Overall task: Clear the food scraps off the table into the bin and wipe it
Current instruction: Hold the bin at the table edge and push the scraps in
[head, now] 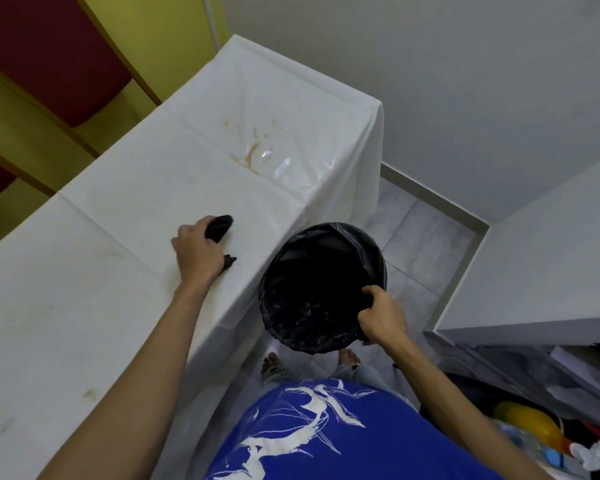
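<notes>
A long table under a white plastic cover runs from lower left to upper middle. My left hand grips a bunched black cloth on the tabletop near its right edge. Brownish smears and a wet glossy patch lie farther along the table. My right hand grips the rim of a round bin lined with a black bag, held just beside and below the table's edge with its mouth facing me. Small scraps show inside the bin near its lower rim.
A white wall closes the far side. A white shelf or counter stands at the right, with cluttered items below it, including something yellow. Grey floor tiles lie between table and shelf. Faint brown marks dot the near tabletop.
</notes>
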`<action>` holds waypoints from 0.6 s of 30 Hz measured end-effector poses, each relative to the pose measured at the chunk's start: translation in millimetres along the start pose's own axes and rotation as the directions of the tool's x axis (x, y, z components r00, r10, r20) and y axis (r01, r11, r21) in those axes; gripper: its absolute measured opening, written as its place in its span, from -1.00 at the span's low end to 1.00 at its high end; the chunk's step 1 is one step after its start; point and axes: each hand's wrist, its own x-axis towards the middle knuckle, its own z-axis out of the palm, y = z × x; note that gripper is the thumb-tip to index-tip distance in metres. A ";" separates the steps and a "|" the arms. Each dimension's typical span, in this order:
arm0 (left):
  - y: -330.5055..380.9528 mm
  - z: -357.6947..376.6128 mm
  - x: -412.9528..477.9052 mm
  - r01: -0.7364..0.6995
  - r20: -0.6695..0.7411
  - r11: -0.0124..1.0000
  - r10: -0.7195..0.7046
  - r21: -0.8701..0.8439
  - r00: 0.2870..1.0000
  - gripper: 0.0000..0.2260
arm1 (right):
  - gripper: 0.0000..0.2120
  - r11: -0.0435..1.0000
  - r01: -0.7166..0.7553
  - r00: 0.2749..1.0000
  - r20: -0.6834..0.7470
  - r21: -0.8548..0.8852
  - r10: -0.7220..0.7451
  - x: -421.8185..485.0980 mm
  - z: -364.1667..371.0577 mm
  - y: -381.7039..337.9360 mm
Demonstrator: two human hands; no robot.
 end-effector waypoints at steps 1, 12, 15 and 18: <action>-6.8 1.3 -1.8 0.064 -0.007 0.998 -0.064 0.002 0.998 -0.48 | -0.42 1.000 0.002 1.000 0.006 0.003 -0.002 0.5 -0.1 0.9; 39.2 48.8 -65.3 -0.172 0.303 0.973 0.213 -0.156 0.929 -0.51 | -0.44 1.000 0.006 1.000 0.012 -0.021 -0.005 9.1 3.4 0.9; 45.1 37.0 -48.4 -0.083 0.199 0.976 0.124 -0.202 0.972 -0.54 | -0.44 0.999 0.003 1.000 0.007 -0.038 -0.003 9.8 1.4 1.3; 29.6 20.9 -11.1 0.017 0.096 0.989 -0.002 -0.148 0.995 -0.50 | -0.44 1.000 -0.001 1.000 0.018 -0.030 0.001 8.8 0.5 1.0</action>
